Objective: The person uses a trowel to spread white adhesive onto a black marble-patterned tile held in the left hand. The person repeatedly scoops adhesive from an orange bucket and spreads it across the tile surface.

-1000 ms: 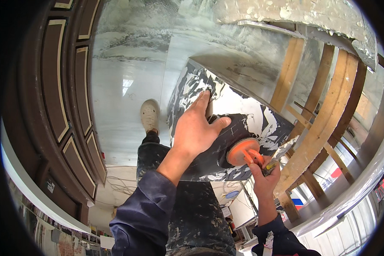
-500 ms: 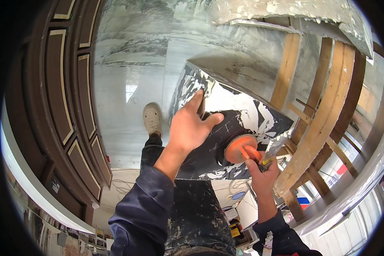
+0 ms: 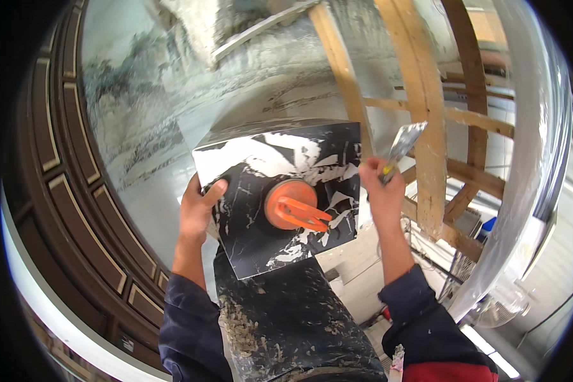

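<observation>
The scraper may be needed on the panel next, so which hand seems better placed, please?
Probably the right hand: it holds the scraper beside the panel, while the left hand grips the panel's left edge.

black panel [image 3: 247,226], white-smeared, askew | orange suction cup [image 3: 286,202] on its face | scraper [image 3: 405,139] right of panel

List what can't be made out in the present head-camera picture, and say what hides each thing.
All in the head view:
- Most fingers of the left hand: hidden behind the black-and-white panel.
- Most of the handle of the scraper: covered by the right hand.
- Whether the right fingertips touch the panel: blurred at its edge.
- The suction cup's underside: against the panel.
- The thick wooden beam's top: cut off by the upper edge.
</observation>
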A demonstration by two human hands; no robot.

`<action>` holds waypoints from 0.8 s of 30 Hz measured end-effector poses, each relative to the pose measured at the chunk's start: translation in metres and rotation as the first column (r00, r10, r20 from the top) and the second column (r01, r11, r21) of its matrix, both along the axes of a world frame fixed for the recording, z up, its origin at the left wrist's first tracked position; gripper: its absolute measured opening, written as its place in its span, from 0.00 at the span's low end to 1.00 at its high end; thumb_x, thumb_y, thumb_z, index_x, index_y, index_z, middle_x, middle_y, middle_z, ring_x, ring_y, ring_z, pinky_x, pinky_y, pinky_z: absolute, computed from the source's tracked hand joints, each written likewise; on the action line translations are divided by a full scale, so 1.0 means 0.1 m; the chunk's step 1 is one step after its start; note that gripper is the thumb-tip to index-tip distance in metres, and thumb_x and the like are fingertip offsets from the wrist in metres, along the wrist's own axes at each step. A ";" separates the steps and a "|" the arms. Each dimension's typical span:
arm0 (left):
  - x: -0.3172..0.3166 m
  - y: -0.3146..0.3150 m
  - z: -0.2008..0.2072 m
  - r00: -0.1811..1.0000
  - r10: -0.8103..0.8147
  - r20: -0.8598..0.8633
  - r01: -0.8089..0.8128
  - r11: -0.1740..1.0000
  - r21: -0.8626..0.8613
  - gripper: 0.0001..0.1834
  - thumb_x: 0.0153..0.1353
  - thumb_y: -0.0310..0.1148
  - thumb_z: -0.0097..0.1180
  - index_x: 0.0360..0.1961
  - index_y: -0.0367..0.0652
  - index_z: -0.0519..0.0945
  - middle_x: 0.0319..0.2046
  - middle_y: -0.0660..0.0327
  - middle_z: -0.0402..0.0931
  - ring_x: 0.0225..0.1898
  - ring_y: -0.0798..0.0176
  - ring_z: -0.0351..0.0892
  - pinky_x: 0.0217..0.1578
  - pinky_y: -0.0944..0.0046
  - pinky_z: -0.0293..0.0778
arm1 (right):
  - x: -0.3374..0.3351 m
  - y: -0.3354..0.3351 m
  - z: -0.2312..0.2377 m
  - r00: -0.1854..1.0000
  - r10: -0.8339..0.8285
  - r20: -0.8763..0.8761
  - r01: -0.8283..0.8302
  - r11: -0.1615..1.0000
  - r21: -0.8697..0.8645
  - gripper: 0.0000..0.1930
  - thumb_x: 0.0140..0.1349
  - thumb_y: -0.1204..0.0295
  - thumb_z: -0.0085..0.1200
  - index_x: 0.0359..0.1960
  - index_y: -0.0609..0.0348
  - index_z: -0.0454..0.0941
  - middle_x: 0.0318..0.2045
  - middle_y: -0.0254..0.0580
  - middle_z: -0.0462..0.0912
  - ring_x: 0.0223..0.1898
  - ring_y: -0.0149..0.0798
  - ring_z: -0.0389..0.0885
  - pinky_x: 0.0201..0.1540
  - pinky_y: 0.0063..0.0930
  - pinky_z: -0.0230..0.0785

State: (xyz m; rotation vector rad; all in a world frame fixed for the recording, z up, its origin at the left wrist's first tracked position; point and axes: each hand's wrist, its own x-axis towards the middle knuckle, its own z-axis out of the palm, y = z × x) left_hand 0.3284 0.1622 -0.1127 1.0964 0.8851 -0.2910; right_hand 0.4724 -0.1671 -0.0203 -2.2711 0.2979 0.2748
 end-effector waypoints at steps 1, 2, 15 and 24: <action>0.00 0.03 -0.01 0.999 -0.034 -0.013 0.034 0.999 0.003 0.39 0.62 0.47 0.74 0.67 0.33 0.75 0.53 0.57 0.83 0.52 0.64 0.81 0.55 0.63 0.74 | 0.14 -0.22 -0.13 0.998 -0.064 -0.017 0.065 0.997 0.044 0.21 0.62 0.63 0.75 0.47 0.65 0.82 0.36 0.30 0.82 0.37 0.25 0.76 0.42 0.25 0.72; -0.01 0.06 -0.05 0.998 -0.060 -0.027 0.060 0.998 0.007 0.40 0.62 0.48 0.74 0.67 0.33 0.75 0.54 0.57 0.83 0.52 0.63 0.81 0.56 0.63 0.74 | 0.27 -0.39 -0.25 0.992 -0.118 -0.037 0.121 0.989 0.088 0.22 0.60 0.62 0.76 0.44 0.67 0.82 0.36 0.33 0.82 0.36 0.26 0.77 0.41 0.27 0.73; 0.03 0.04 0.03 0.996 -0.003 -0.084 0.002 1.000 -0.007 0.41 0.60 0.49 0.77 0.66 0.32 0.75 0.54 0.59 0.81 0.52 0.61 0.80 0.55 0.59 0.74 | 0.64 -0.22 -0.64 0.896 -0.120 -0.427 0.234 0.946 0.226 0.18 0.59 0.61 0.76 0.39 0.60 0.82 0.35 0.30 0.82 0.36 0.29 0.78 0.43 0.30 0.72; 0.00 0.07 -0.02 0.995 0.003 -0.103 -0.006 0.999 -0.034 0.40 0.61 0.45 0.77 0.67 0.32 0.74 0.59 0.56 0.80 0.59 0.58 0.77 0.62 0.58 0.68 | 0.66 -0.28 -0.68 0.897 -0.094 -0.432 0.239 0.925 0.296 0.19 0.58 0.59 0.78 0.33 0.53 0.77 0.32 0.27 0.79 0.35 0.28 0.74 0.43 0.29 0.68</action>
